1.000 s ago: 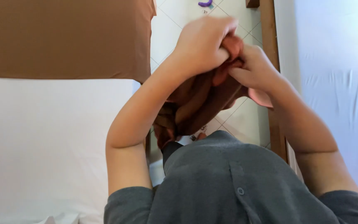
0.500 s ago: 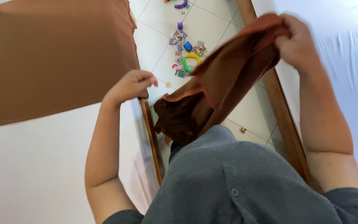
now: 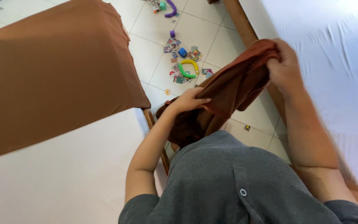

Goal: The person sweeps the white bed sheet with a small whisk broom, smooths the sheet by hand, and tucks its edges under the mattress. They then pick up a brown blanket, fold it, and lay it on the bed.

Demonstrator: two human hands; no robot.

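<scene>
A brown cloth [image 3: 233, 89] hangs bunched in front of my chest, between two beds. My right hand [image 3: 284, 66] grips its upper end, raised near the wooden frame of the bed on the right. My left hand [image 3: 189, 101] holds the cloth lower down, fingers pressed along its edge. The lower part of the cloth droops in folds against my grey shirt [image 3: 237, 182].
A bed with a white sheet [image 3: 54, 178] and a brown cover [image 3: 50, 70] lies on the left. A white-sheeted bed [image 3: 332, 49] with a wooden frame [image 3: 241, 20] stands on the right. Small toys and cards [image 3: 183, 58] are scattered on the tiled floor between them.
My hands, together at the cloth's top a second ago, spread apart. My left hand then came back onto the cloth lower down while the right kept the upper end.
</scene>
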